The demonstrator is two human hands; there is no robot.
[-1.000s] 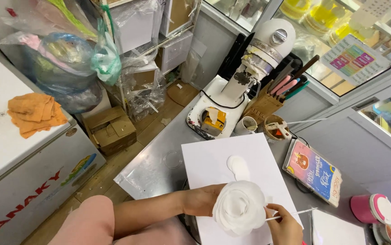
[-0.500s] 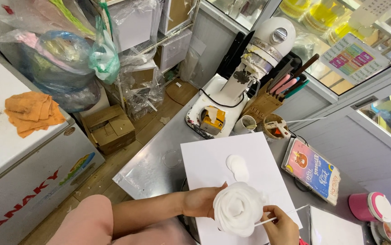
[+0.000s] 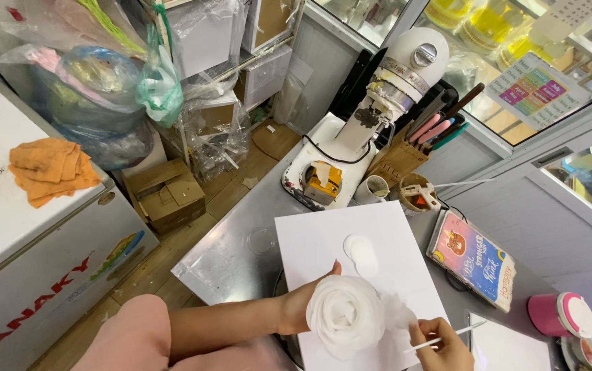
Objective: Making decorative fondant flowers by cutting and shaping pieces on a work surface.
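A: Head view, only one. What's the left hand (image 3: pixel 301 308) doing?

B: Curled round the white flower (image 3: pixel 345 316), looks like thin wafer-paper petals. Thumb up over the top edge, fingers hidden behind it. The flower sits held just above the white board (image 3: pixel 323 237) on the steel table (image 3: pixel 230 257).

A: Right hand (image 3: pixel 440 343)?

B: Pinched shut on a thin white stick (image 3: pixel 447 339), maybe a fine brush; can't tell the tip. Hand sits just beside the flower's right edge, near a loose translucent petal (image 3: pixel 399 312).

A: Progress?

B: My read: flower well along, several layers already wrapped in a full rosette. Outer petals probably left, since two spare white petals (image 3: pixel 362 253) lie on the board, untouched, apart from the flower.

A: Surroundings, quick.

B: White stand mixer (image 3: pixel 385 96) at the table's far end, wooden knife block (image 3: pixel 397 159) with pink and dark handles beside it, glue gun (image 3: pixel 421 194) in a small bowl, colourful tablet (image 3: pixel 473 257) to the right, pink lidded cup (image 3: pixel 562 315) near the corner. Left: white chest freezer (image 3: pixel 28 240) with an orange cloth (image 3: pixel 50 168) on top, cardboard box (image 3: pixel 165 194) on the floor.
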